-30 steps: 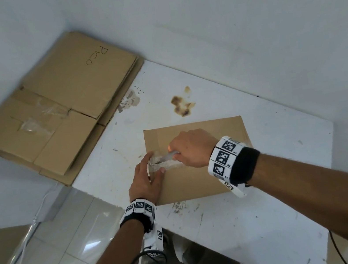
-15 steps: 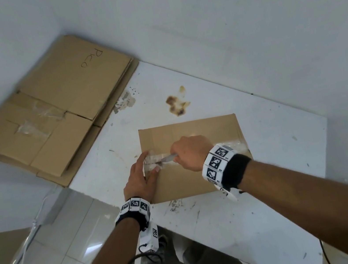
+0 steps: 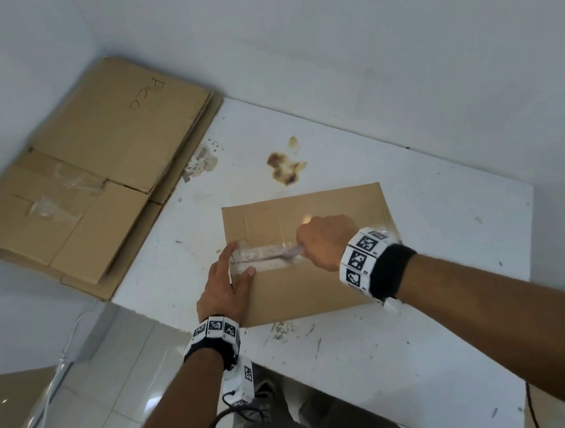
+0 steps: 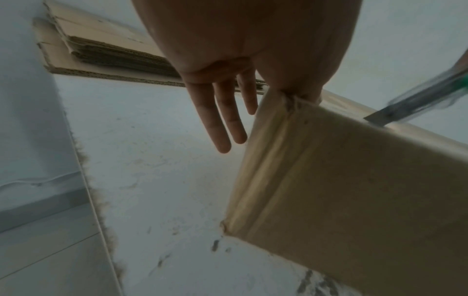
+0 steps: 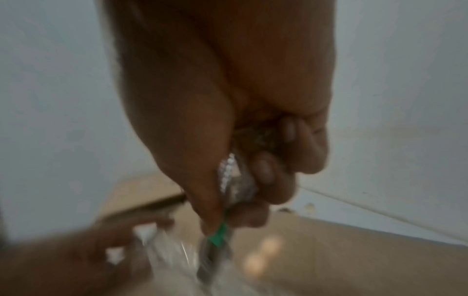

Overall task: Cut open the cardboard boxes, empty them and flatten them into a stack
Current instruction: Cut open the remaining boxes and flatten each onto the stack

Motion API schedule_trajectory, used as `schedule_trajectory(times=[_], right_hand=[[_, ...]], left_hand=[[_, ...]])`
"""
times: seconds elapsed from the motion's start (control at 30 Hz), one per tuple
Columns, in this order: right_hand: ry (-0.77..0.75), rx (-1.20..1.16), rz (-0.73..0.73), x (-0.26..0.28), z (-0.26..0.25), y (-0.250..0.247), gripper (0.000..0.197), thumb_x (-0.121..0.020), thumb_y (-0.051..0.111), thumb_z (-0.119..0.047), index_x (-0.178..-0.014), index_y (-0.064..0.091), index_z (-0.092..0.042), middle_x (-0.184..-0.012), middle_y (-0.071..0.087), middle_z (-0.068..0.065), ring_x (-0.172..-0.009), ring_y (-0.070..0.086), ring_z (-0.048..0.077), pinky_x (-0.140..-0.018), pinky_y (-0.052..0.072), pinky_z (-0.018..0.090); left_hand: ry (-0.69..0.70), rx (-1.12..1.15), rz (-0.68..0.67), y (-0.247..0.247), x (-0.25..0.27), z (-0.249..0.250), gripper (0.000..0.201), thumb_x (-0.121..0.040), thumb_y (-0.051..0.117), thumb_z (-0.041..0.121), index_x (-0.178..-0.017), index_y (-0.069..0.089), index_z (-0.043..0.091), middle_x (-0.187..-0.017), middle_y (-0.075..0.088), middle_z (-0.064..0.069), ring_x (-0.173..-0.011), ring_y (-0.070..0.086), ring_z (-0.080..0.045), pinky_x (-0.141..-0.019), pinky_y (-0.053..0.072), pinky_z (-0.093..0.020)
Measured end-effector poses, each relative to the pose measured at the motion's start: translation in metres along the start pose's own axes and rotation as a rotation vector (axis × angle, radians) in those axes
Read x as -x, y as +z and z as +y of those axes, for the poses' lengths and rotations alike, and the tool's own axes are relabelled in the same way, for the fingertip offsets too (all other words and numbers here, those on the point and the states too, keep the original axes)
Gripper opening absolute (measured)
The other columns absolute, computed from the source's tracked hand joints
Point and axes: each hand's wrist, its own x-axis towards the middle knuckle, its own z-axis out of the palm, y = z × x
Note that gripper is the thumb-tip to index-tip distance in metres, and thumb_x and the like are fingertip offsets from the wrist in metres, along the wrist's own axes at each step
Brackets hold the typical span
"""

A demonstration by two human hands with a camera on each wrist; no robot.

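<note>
Steadying the box (image 3: pixel 317 283) with flat left hand (image 3: pixel 222 292), the right hand (image 3: pixel 325 240) (fingers curled round the cutter (image 4: pixel 415 104)) slits its tape (image 3: pixel 265 254).

Cardboard box (image 3: pixel 316 283): brown, closed, sits flat on the white bench (image 3: pixel 442 317), near its left edge, roughly mid-depth. Clear tape strip (image 3: pixel 262 255) runs along the top centre seam; left end of the tape looks crinkled and whitish. Box cutter (image 4: pixel 415 104), green-tipped with a bare metal blade, has its tip down on that seam, around mid-length. Stack of flattened boxes (image 3: pixel 89 195): brown, several layers, at the bench's far-left corner, overhanging the left edge, handwriting on the top sheet.
</note>
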Motion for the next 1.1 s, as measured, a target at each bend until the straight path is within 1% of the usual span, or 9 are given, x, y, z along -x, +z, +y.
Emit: schedule_trajectory(times=[0.13,0.27,0.37,0.53,0.73,0.83,0.93,1.03,1.1], right_hand=[[0.066,-0.034,-0.003,0.008,0.016,0.0,0.013,-0.098,0.053,-0.018,-0.096,0.066,-0.018,-0.083,0.067,-0.001,-0.072,0.064,0.021,-0.063,0.048,0.03],[0.081,-0.03,-0.011,0.018,0.031,0.004,0.015,-0.099,0.052,-0.018,-0.092,0.065,-0.02,-0.075,0.058,-0.004,-0.074,0.063,0.021,-0.066,0.048,0.03],[0.126,-0.051,0.003,0.02,0.046,0.003,0.013,-0.097,0.055,-0.02,-0.096,0.068,-0.019,-0.081,0.065,-0.002,-0.072,0.064,0.022,-0.071,0.055,0.032],[0.151,-0.03,0.021,0.03,0.057,0.014,0.023,-0.099,0.057,-0.028,-0.084,0.068,-0.014,-0.065,0.06,-0.001,-0.056,0.058,0.02,-0.056,0.046,0.027],[0.193,-0.077,-0.024,0.041,0.071,0.016,0.021,-0.098,0.059,-0.03,-0.089,0.07,-0.015,-0.076,0.065,-0.001,-0.068,0.063,0.022,-0.063,0.048,0.029],[0.198,-0.136,0.007,0.049,0.087,0.02,0.018,-0.097,0.055,-0.023,-0.095,0.073,-0.02,-0.085,0.07,-0.002,-0.075,0.067,0.021,-0.064,0.048,0.03],[0.157,-0.067,0.0,0.057,0.085,0.038,0.018,-0.098,0.053,-0.02,-0.096,0.071,-0.018,-0.079,0.065,-0.003,-0.069,0.062,0.02,-0.06,0.043,0.028],[0.135,-0.043,0.044,0.055,0.089,0.041,0.014,-0.097,0.054,-0.016,-0.092,0.067,-0.017,-0.07,0.053,-0.005,-0.065,0.056,0.02,-0.058,0.04,0.027],[0.118,-0.028,0.046,0.056,0.086,0.043,0.011,-0.096,0.054,-0.015,-0.097,0.065,-0.017,-0.072,0.049,-0.005,-0.068,0.054,0.021,-0.061,0.041,0.029]], left_hand=[[-0.006,-0.037,-0.006,-0.003,-0.001,0.001,0.053,-0.097,0.044,0.063,-0.146,0.023,0.06,-0.139,0.055,0.003,-0.108,0.065,-0.029,-0.09,0.052,-0.048],[0.014,-0.048,-0.006,-0.005,0.002,0.004,0.053,-0.099,0.044,0.06,-0.148,0.025,0.057,-0.141,0.053,0.003,-0.108,0.064,-0.027,-0.089,0.051,-0.046],[0.011,-0.065,0.004,-0.004,0.001,0.005,0.054,-0.099,0.044,0.06,-0.149,0.025,0.056,-0.146,0.047,0.006,-0.111,0.063,-0.026,-0.089,0.051,-0.046],[-0.006,-0.071,-0.002,-0.003,0.004,0.006,0.054,-0.1,0.043,0.058,-0.151,0.025,0.053,-0.149,0.045,0.005,-0.116,0.061,-0.027,-0.093,0.052,-0.05],[0.002,-0.123,0.001,-0.005,0.003,0.006,0.055,-0.1,0.042,0.059,-0.151,0.022,0.056,-0.147,0.046,0.004,-0.112,0.063,-0.027,-0.089,0.051,-0.048],[-0.005,-0.146,0.006,-0.003,0.004,0.007,0.054,-0.101,0.042,0.058,-0.151,0.022,0.056,-0.147,0.045,0.002,-0.113,0.062,-0.028,-0.089,0.051,-0.049],[-0.012,-0.24,0.04,0.001,0.004,0.015,0.057,-0.101,0.05,0.046,-0.153,0.03,0.044,-0.154,0.035,-0.005,-0.125,0.051,-0.036,-0.094,0.048,-0.056],[0.138,-0.412,0.175,0.013,0.011,0.047,0.053,-0.094,0.06,0.025,-0.146,0.049,0.022,-0.148,0.043,-0.013,-0.127,0.046,-0.039,-0.103,0.039,-0.056],[0.379,-0.466,0.067,0.038,0.023,0.082,0.046,-0.093,0.058,0.028,-0.138,0.054,0.021,-0.142,0.051,-0.006,-0.128,0.047,-0.029,-0.108,0.035,-0.048]])
